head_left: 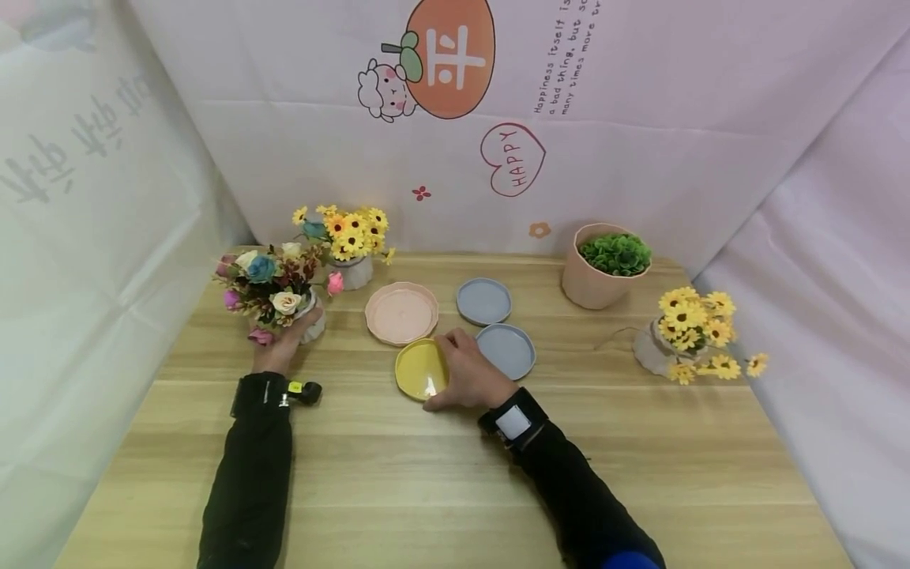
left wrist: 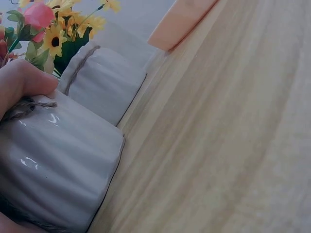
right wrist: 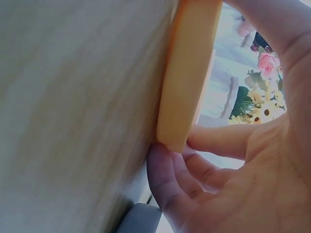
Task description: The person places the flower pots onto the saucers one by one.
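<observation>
My left hand (head_left: 283,346) grips a white ceramic flowerpot (left wrist: 63,155) with twine round it, thumb near the twine. Roses in blue, cream and pink (head_left: 263,273) fill this pot, whose base meets the wooden tabletop in the left wrist view. At the middle of the table, my right hand (head_left: 472,377) holds a yellow saucer (head_left: 415,370) by its right edge, thumb at the near side and fingers at the far side. In the right wrist view the saucer's side (right wrist: 187,73) shows edge-on, close against the wood, with fingertips at its rim.
A pink saucer (head_left: 401,314) and two blue-grey saucers (head_left: 483,301) lie around the yellow one. Behind the roses stands a pot of yellow daisies (head_left: 351,237). To the right are a pink planter (head_left: 593,286) with greenery and another daisy pot (head_left: 648,353). White cloth (head_left: 284,158) hangs behind.
</observation>
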Tool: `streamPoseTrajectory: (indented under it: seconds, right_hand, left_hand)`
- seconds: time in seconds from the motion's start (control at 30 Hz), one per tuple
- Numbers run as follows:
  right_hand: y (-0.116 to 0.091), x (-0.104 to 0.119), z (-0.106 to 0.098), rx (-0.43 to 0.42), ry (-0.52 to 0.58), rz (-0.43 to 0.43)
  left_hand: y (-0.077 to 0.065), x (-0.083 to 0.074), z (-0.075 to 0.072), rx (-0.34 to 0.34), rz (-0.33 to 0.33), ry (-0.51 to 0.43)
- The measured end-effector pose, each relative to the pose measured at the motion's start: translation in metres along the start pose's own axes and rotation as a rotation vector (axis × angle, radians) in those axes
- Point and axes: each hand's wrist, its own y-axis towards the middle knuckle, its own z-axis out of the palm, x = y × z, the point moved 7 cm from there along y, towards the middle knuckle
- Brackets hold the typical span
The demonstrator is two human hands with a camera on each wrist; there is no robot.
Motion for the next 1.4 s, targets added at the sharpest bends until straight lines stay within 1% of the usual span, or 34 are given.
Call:
streamPoseTrajectory:
  seconds: [0.1, 0.23, 0.37, 0.47, 0.57, 0.6, 0.77, 0.87, 1.07, 1.17, 1.23, 1.33, 1.4]
  right_hand:
    - [0.000, 0.001, 0.000, -0.001, 0.004, -0.001]
    - [0.001, 0.002, 0.000, 0.000, 0.006, -0.003]
    - [0.002, 0.003, -0.001, 0.004, 0.004, 0.005]
    - [0.002, 0.003, -0.002, 0.008, 0.002, 0.013]
    - [0.002, 0.003, -0.004, 0.004, -0.001, 0.015]
    - [0.001, 0.003, -0.003, 0.004, -0.002, 0.015]
    - [0.000, 0.002, -0.001, 0.008, -0.005, 0.018]
    - [-0.001, 0.001, -0.001, 0.005, 0.000, 0.016]
    - [-0.001, 0.001, 0.000, 0.010, 0.003, 0.015]
    - [-0.001, 0.000, 0.000, 0.010, 0.000, 0.018]
    - [-0.001, 0.000, 0.000, 0.008, -0.006, 0.017]
    - [-0.001, 0.000, 0.000, 0.006, -0.001, 0.014]
    - [-0.001, 0.000, 0.001, 0.007, 0.002, 0.013]
  left_hand:
    - [0.003, 0.002, -0.002, -0.021, 0.013, 0.017]
    - [0.008, 0.007, -0.007, -0.046, 0.005, 0.037]
    - [0.010, 0.010, -0.007, -0.033, -0.014, 0.041]
    - [0.011, 0.008, -0.006, -0.023, -0.009, 0.046]
    - [0.011, 0.008, -0.005, -0.030, -0.008, 0.023]
    - [0.011, 0.009, -0.005, -0.033, -0.017, 0.015]
    - [0.009, 0.019, -0.005, -0.061, -0.119, -0.021]
    - [0.009, 0.022, -0.004, -0.048, -0.140, -0.015]
    - [0.007, 0.019, -0.004, 0.015, -0.118, 0.060]
    - [0.005, 0.015, -0.004, 0.032, -0.103, 0.090]
    - [0.004, 0.014, -0.004, 0.043, -0.105, 0.105]
    - [0.003, 0.016, -0.002, 0.071, -0.123, 0.123]
    - [0.001, 0.019, -0.002, 0.094, -0.150, 0.147]
